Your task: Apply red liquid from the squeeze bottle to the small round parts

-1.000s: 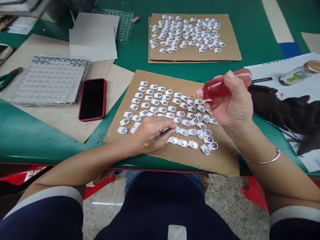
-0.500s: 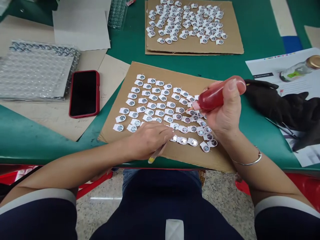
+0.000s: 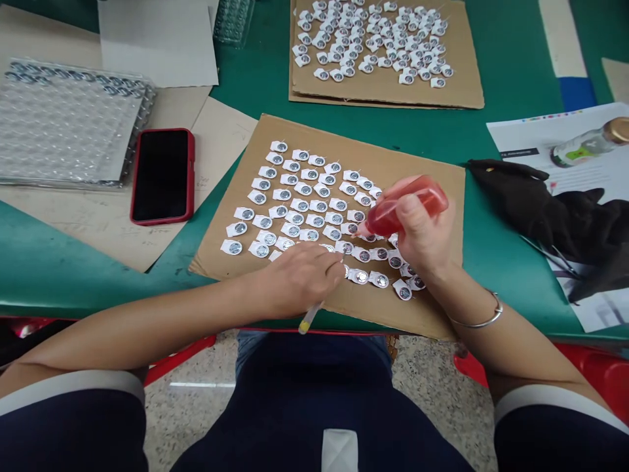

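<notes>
My right hand is wrapped around a red translucent squeeze bottle, tilted with its narrow pink tip pointing down and left. That tip is just above several small white tabs with round silvery discs; whether it touches one I cannot tell. The tabs lie in rough rows on a brown cardboard sheet. Low over the sheet's front part, my left hand is closed on a thin clear stick with a yellow end. Its fingers hide some tabs and the stick's far end.
Farther back, another cardboard sheet bears many similar tabs. A red-cased phone and bubble-wrapped sheets lie left. On the right are a black glove-like cloth, scissors-like metal handles, and a glass jar on printed paper.
My right hand has moved the bottle left and slightly down, from the right-hand tabs toward the middle ones. My left hand keeps the stick and has shifted only slightly.
</notes>
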`<state>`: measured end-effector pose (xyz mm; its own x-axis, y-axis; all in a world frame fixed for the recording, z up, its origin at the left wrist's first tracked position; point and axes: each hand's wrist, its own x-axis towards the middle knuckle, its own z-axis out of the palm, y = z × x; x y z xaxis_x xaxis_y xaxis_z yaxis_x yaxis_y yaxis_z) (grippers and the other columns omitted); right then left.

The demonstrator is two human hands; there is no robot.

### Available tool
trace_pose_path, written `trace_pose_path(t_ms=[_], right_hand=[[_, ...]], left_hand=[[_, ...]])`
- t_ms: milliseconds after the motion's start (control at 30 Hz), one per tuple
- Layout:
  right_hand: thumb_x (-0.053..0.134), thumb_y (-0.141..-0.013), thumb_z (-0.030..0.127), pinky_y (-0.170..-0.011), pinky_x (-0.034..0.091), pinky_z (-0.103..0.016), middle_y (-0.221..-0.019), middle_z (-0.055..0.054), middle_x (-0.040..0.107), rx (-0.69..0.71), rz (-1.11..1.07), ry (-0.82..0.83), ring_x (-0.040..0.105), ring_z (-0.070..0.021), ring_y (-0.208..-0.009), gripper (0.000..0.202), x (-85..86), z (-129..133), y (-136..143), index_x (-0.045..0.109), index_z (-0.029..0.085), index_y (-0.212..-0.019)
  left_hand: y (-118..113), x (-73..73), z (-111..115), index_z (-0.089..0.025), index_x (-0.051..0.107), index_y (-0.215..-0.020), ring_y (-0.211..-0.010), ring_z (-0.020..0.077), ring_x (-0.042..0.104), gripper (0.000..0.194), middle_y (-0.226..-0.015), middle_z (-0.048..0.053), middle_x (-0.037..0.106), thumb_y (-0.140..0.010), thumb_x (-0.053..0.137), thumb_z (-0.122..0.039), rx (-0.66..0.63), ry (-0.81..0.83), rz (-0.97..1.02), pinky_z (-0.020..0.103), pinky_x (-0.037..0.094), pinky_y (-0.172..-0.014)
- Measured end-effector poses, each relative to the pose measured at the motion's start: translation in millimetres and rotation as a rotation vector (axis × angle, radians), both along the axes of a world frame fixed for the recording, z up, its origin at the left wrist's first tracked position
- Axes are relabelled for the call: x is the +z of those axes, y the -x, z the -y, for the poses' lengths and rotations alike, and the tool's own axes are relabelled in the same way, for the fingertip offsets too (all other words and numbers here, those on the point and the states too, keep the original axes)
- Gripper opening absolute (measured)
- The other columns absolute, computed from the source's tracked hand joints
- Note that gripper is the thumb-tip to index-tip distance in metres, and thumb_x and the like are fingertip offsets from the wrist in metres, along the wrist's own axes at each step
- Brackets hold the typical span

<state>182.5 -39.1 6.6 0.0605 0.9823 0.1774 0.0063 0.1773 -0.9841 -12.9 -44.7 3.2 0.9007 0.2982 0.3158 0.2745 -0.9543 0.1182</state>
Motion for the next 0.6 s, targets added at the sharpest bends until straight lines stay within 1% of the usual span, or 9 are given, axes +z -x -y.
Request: trace_pose_path(t_ms=[100,233,333,600], right_hand=[[0.060,-0.071,0.048,-0.048,0.047,-0.029,-0.065,0.000,0.059,-0.017,0.166,-0.060,0.058,-0.0120,-0.053,0.027,-2.3,2.6,2.7,0.057,0.022,-0.079],[0.061,-0.070,0.045,-0.056,0.046,-0.031,-0.066,-0.001,0.059,-0.052,0.332,-0.149,0.055,-0.0123,-0.060,0.024,-2.9,3.0,5.3,0.059,0.022,-0.073],[0.061,-0.071,0.044,-0.059,0.044,-0.032,-0.066,-0.001,0.059,-0.065,0.376,-0.172,0.054,-0.0129,-0.062,0.023,-3.0,2.6,6.0,0.059,0.021,-0.072],[0.062,-0.071,0.039,-0.061,0.042,-0.031,-0.067,-0.001,0.059,-0.058,0.382,-0.188,0.054,-0.0128,-0.064,0.020,-4.7,3.1,7.0,0.059,0.020,-0.074]], left_hand=[[-3.0,1.2,5.8,-0.013,0.055,-0.070,-0.063,0.0170,0.056,0.020,-0.069,0.007,0.063,-0.079,0.040,-0.005,-0.013,-0.121,-0.018,0.030,0.044,-0.059],[-4.9,2.5,11.4,-0.012,0.057,-0.072,-0.067,0.0183,0.060,0.018,-0.080,0.013,0.067,-0.080,0.042,-0.005,-0.026,-0.230,-0.053,0.030,0.046,-0.059],[-5.6,3.8,12.7,-0.011,0.058,-0.074,-0.067,0.0180,0.061,0.018,-0.086,0.015,0.067,-0.081,0.042,-0.005,-0.032,-0.275,-0.066,0.030,0.048,-0.059],[-6.3,3.5,12.2,-0.010,0.059,-0.073,-0.063,0.0179,0.060,0.017,-0.080,0.015,0.067,-0.080,0.044,-0.005,-0.036,-0.267,-0.044,0.029,0.048,-0.055]])
